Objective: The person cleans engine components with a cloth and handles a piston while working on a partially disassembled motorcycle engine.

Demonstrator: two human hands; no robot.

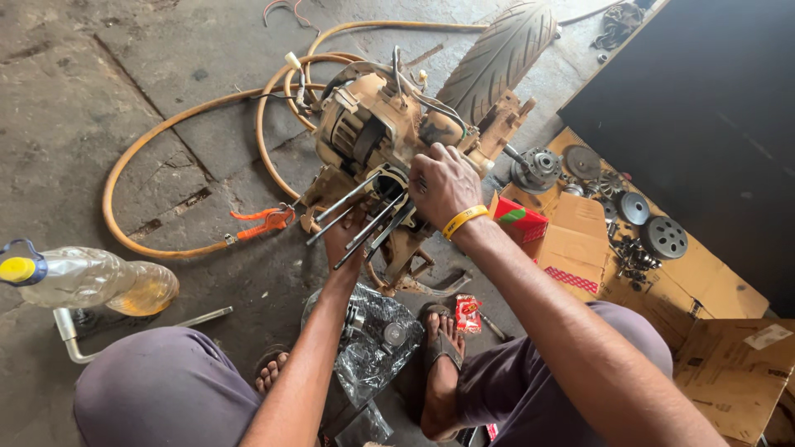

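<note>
Far left, a plastic bottle (87,281) of yellowish oil lies on the concrete floor (74,124), an orange hose (157,132) looping past it. At centre sits the grimy engine (373,124), long studs (364,219) jutting toward the person. Left hand (346,236) is under those studs, fingers hidden, so its grip can't be told. Right hand (443,184) rests on the engine, fingers curled over the casing. Further right, cardboard (704,281) carries clutch parts (654,232).
</note>
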